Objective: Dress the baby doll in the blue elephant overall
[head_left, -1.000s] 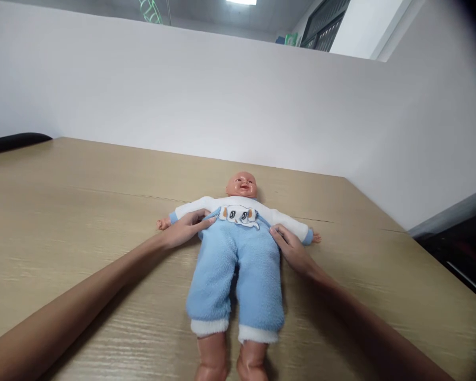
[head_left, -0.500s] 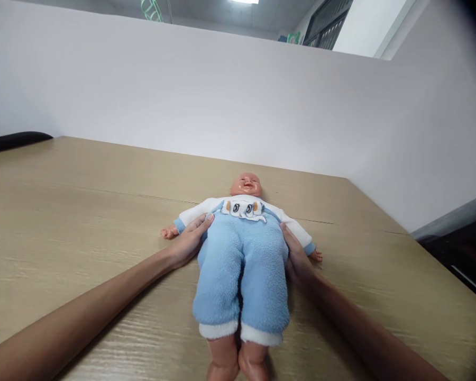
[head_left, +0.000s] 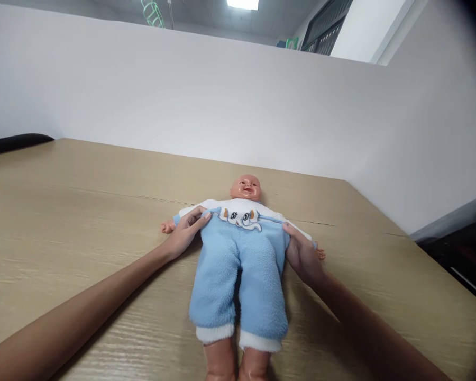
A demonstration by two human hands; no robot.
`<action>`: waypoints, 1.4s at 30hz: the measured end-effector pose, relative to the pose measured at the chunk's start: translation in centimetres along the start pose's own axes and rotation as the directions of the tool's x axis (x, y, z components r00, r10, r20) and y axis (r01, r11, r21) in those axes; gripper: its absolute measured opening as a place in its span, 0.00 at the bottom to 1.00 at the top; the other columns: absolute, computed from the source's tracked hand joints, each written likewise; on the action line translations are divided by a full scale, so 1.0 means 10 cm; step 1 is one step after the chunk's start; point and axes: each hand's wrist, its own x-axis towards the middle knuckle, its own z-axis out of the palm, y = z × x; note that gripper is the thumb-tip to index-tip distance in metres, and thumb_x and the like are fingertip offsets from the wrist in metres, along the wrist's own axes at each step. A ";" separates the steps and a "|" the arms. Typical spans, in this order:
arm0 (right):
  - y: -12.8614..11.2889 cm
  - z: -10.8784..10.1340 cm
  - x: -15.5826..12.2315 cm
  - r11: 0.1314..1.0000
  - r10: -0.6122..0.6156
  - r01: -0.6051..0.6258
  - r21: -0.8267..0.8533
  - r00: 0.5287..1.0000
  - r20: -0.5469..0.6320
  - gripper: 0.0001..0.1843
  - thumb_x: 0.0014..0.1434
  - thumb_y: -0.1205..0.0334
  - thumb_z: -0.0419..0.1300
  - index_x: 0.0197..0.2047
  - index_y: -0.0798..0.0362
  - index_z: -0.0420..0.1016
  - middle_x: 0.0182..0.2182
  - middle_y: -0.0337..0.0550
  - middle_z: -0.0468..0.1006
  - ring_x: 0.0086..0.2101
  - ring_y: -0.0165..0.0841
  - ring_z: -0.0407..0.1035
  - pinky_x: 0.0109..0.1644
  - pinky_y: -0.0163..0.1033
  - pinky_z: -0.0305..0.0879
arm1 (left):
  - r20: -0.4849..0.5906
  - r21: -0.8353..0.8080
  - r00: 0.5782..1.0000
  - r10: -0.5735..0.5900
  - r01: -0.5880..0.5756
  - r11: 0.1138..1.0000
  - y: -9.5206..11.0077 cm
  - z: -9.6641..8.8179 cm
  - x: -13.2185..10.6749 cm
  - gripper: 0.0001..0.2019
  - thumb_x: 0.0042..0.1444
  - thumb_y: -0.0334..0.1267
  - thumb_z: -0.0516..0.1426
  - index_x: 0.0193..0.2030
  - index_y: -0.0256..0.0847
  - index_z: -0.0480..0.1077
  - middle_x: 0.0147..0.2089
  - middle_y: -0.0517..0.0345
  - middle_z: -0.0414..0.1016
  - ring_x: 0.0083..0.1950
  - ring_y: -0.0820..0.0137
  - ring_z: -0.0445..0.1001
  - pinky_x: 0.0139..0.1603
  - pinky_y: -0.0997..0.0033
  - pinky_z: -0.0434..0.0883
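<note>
A baby doll [head_left: 245, 188] lies on its back on the wooden table [head_left: 83, 211], head away from me, feet toward me. It wears a white top and fluffy light blue trousers [head_left: 240, 270] with an elephant patch at the waist. My left hand [head_left: 185, 233] pinches the trousers' waistband at the doll's right side. My right hand [head_left: 303, 254] grips the waistband on the other side, covering part of the doll's sleeve. Both hands are closed on the fabric.
A white partition wall [head_left: 222, 106] stands along the table's far edge and right side. A dark chair back [head_left: 16, 142] shows at the far left. Beyond the table's right edge lies a dark area [head_left: 460, 254].
The doll was lifted and shifted slightly, then settled back down. Both hands went from lying along its sides to gripping the trouser waistband, which sits pulled up higher on its body.
</note>
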 end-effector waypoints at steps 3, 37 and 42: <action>-0.19 -0.01 0.13 0.998 0.060 -0.061 0.027 0.996 0.063 0.22 0.65 0.43 0.50 0.40 0.47 0.79 0.40 0.47 0.84 0.48 0.50 0.75 0.58 0.55 0.70 | -0.073 0.054 0.996 0.055 -0.051 0.997 -0.02 0.02 0.00 0.21 0.65 0.60 0.59 0.42 0.41 0.71 0.40 0.58 0.71 0.42 0.65 0.67 0.46 0.68 0.66; -0.59 1.06 1.53 0.770 -0.219 0.591 -0.240 0.598 0.771 0.23 0.53 0.73 0.56 0.52 0.48 0.73 0.43 0.38 0.79 0.45 0.37 0.74 0.49 0.39 0.69 | -0.158 0.594 0.693 0.703 -0.502 0.629 -0.21 0.02 -0.18 0.06 0.71 0.36 0.57 0.52 0.46 0.73 0.50 0.52 0.73 0.54 0.63 0.72 0.58 0.61 0.70; -0.53 1.05 1.46 0.766 -0.248 0.597 -0.236 0.614 0.749 0.27 0.49 0.75 0.55 0.52 0.49 0.76 0.46 0.40 0.81 0.47 0.39 0.74 0.52 0.41 0.68 | -0.227 0.466 0.665 0.711 -0.567 0.679 -0.26 0.10 -0.19 0.08 0.75 0.38 0.50 0.57 0.46 0.67 0.54 0.49 0.70 0.57 0.61 0.72 0.60 0.56 0.70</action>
